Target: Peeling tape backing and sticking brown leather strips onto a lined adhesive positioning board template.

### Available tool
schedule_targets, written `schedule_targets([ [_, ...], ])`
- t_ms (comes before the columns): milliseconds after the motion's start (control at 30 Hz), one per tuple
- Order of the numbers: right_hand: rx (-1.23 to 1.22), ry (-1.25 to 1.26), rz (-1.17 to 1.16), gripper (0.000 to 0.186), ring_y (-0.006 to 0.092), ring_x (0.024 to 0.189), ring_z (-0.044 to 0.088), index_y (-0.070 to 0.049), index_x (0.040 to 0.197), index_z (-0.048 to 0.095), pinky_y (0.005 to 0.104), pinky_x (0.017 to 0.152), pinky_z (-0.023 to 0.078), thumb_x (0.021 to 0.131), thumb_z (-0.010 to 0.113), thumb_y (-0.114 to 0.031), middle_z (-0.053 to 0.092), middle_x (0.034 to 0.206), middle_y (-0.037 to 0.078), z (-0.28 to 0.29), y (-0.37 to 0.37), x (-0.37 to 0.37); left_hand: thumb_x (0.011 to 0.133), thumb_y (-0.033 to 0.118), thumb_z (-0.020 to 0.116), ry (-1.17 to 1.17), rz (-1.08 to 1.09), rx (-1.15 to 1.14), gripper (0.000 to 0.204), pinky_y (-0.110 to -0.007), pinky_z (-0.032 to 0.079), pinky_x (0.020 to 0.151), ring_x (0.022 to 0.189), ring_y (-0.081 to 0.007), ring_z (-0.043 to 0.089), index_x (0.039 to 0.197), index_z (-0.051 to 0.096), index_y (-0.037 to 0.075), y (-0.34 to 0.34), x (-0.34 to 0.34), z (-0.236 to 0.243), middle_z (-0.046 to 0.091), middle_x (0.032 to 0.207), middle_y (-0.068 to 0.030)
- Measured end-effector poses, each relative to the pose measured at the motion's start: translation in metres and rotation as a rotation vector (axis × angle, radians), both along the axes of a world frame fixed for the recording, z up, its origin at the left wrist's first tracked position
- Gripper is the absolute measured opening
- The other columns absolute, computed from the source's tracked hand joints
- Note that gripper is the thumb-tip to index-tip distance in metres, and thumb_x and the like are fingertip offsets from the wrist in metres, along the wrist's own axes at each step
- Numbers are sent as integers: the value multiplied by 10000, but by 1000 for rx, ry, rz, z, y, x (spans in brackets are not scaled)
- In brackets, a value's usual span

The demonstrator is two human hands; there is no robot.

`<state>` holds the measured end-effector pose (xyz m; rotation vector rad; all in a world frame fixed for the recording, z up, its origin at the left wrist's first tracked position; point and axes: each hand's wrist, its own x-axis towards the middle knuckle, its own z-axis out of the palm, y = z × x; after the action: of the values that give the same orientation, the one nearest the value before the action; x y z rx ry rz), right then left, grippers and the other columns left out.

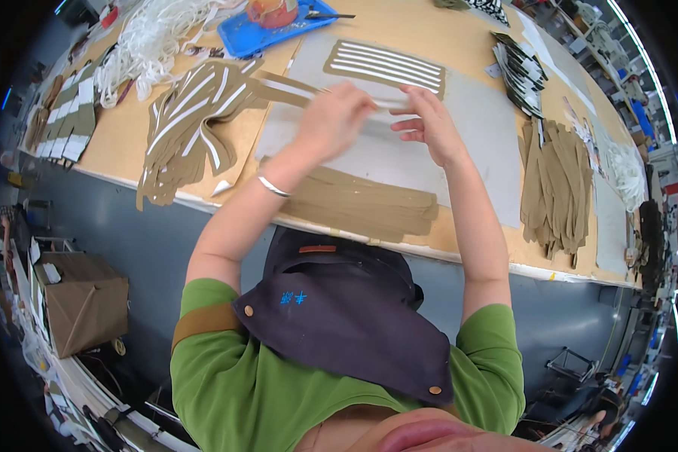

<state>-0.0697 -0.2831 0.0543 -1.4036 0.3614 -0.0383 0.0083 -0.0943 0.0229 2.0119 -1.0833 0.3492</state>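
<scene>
My left hand (337, 120) is closed and slightly blurred above the grey board (474, 151). A tan fabric strip with a white stripe (288, 89) runs from the left-hand pile up to it. My right hand (429, 126) is beside it, fingers stretched and apart. A thin blurred band (388, 104) spans the gap between the hands; whether my right fingertips grip it is unclear. Beyond them, several tan strips with white stripes (388, 66) lie in a neat row on the board. A stack of plain tan strips (361, 202) lies at the near table edge.
A heap of striped tan strips (196, 120) is at left, below tangled white ribbon (147, 45). A blue tray (237, 36) holds an orange-red container (273, 11) and a brush (328, 15). More tan strips (556, 184) and dark bundled pieces (518, 71) are at right.
</scene>
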Motion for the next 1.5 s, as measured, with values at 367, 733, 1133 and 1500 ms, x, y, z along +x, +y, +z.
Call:
schedule_targets([
  [367, -1389, 4, -23, 281, 220, 891, 648, -77, 1119, 661, 328, 734, 526, 844, 703, -114, 655, 988, 109, -54, -61, -91, 828, 161, 724, 9, -20, 350, 295, -401, 484, 874, 1036, -304, 578, 1105, 638, 110, 49, 26, -50, 610, 1083, -79],
  [733, -1106, -235, 283, 249, 270, 880, 652, -58, 1013, 705, 375, 783, 526, 818, 752, -206, 667, 937, 122, -78, 26, 39, 773, 198, 796, 428, -243, 540, 253, -327, 469, 721, 790, -181, 537, 935, 688, 36, 25, 77, -41, 580, 875, -67],
  [1133, -1029, -328, 285, 140, 273, 767, 644, -33, 919, 728, 359, 700, 519, 829, 738, -139, 653, 827, 120, -90, 22, 37, 819, 87, 739, 410, -227, 309, 105, -335, 500, 768, 828, -213, 609, 919, 770, 90, 32, 74, -54, 632, 883, -64],
  [1500, -1341, -583, 258, 152, 255, 831, 616, -91, 962, 747, 362, 712, 532, 819, 696, -85, 633, 863, 64, -93, 23, 24, 775, 26, 690, -68, -175, 284, 318, -330, 507, 811, 893, -209, 586, 987, 785, 243, 42, 67, -75, 623, 905, -10],
])
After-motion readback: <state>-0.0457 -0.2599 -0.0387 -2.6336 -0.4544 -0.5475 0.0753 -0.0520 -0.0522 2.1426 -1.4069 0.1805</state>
